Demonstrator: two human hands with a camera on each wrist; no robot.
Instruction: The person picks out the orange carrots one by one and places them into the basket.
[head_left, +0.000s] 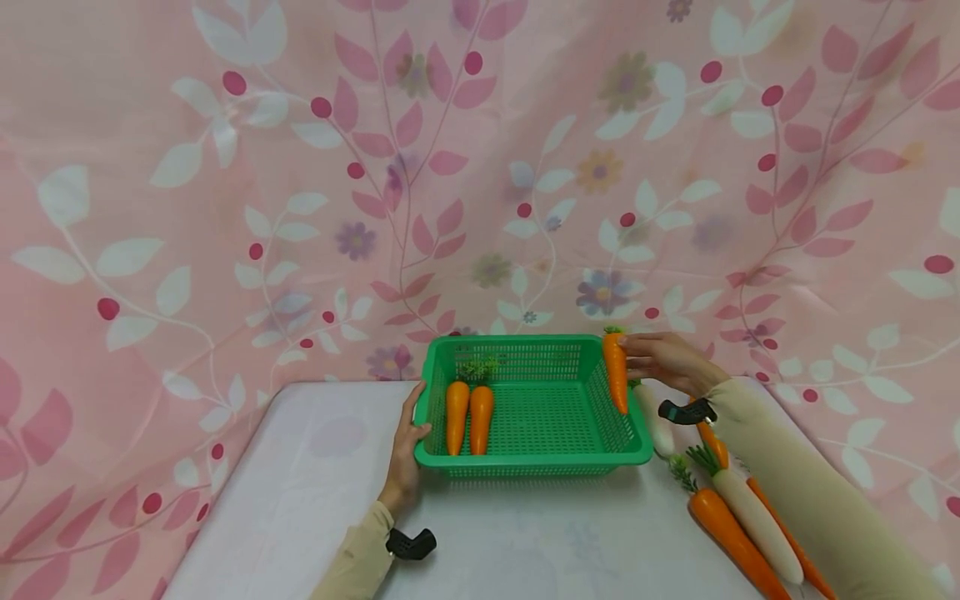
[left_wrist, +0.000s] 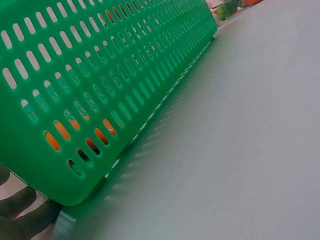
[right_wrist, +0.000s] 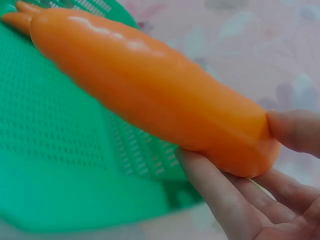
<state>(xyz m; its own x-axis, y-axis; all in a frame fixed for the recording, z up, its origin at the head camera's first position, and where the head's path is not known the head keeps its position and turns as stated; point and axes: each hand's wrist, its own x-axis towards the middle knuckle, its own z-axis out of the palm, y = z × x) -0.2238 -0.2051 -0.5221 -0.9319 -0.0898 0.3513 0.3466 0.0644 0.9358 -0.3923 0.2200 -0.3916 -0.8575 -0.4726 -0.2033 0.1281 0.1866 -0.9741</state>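
From the head view, the right hand (head_left: 663, 360) pinches a carrot (head_left: 616, 369) over the right side of the green basket (head_left: 525, 461). The left hand (head_left: 407, 446) rests flat on the basket's left rim. Two carrots (head_left: 468, 414) lie inside. I think the carrot needs lowering and letting go.

Left wrist view: fingers (left_wrist: 22, 215) touch the basket corner.

Right wrist view: fingers (right_wrist: 225, 192) and thumb hold the carrot's thick end. I see no writing anywhere.
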